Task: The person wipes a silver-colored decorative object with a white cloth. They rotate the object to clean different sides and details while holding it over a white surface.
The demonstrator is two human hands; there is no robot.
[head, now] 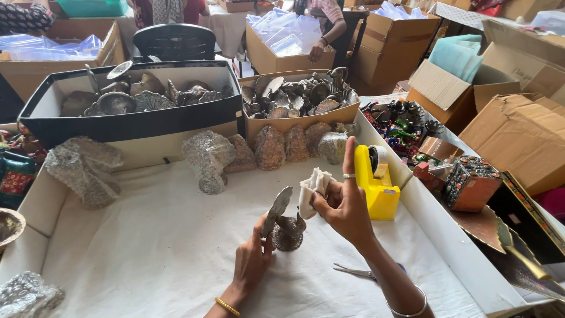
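My left hand (252, 259) holds a small silver metal ornament (281, 221) with a leaf-shaped top and a round base, standing on the white cloth. My right hand (344, 203) grips a crumpled white cloth (311, 187) just right of the ornament's top, with the forefinger raised and a ring on one finger. A bangle sits on each wrist.
A yellow tape dispenser (376, 182) stands right of my hands, scissors (356, 272) lie beside my right forearm. Bubble-wrapped pieces (209, 159) line the white tray's back. Two boxes of metal ornaments (297, 97) stand behind. Cardboard boxes (518, 135) and other people surround the table.
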